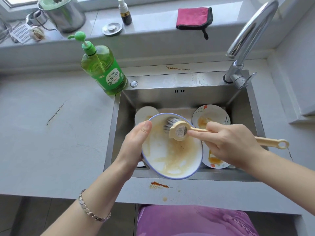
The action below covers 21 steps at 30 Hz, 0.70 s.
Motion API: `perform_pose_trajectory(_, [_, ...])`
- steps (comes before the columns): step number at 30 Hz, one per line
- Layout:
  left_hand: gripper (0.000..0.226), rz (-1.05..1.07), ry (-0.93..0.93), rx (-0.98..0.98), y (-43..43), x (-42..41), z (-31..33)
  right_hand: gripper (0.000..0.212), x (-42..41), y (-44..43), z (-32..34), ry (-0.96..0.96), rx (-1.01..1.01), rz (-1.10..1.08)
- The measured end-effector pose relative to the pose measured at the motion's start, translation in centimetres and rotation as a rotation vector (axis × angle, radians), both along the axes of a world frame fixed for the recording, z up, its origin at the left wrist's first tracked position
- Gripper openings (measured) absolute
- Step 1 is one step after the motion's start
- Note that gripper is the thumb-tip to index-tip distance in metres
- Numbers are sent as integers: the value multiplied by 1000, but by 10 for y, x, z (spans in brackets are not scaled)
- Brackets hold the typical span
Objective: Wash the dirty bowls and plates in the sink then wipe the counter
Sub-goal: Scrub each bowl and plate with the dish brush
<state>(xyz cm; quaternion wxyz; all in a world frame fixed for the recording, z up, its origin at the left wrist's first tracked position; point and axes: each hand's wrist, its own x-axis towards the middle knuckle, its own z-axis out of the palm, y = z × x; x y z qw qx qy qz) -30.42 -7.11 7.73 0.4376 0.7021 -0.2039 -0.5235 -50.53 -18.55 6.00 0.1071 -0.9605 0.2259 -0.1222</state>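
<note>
My left hand (136, 142) grips the left rim of a white bowl with a blue edge (172, 159), tilted over the steel sink (187, 97); its inside is smeared yellow-brown. My right hand (233, 143) holds a beige dish brush (179, 132) by its handle, forefinger stretched to the head, bristles against the bowl's upper inside. A floral plate (214, 113) with orange residue lies at the sink's back right. Another stained plate (216, 163) sits under my right hand. A small white dish (144, 114) lies behind the bowl.
A green dish soap bottle (104, 70) stands at the sink's back left corner. The faucet (247, 40) arches at the back right. A pink cloth (194, 17), metal pot (63, 14) and small spray bottle (125, 12) sit on the sill. Orange stains (158, 184) mark the front counter.
</note>
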Motion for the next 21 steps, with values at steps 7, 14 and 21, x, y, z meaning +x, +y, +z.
perform_pose_trajectory(7, [45,-44,-18,2,-2,-4,-5,34,24,17,8,-58,-5,3])
perform_pose_trajectory(14, [37,68,-195,-125,1,8,-12,40,9,27,-6,217,116,-254])
perform_pose_trajectory(21, [54,182,-343,-179,-3,-13,-28,29,36,65,14,26,1301,-423])
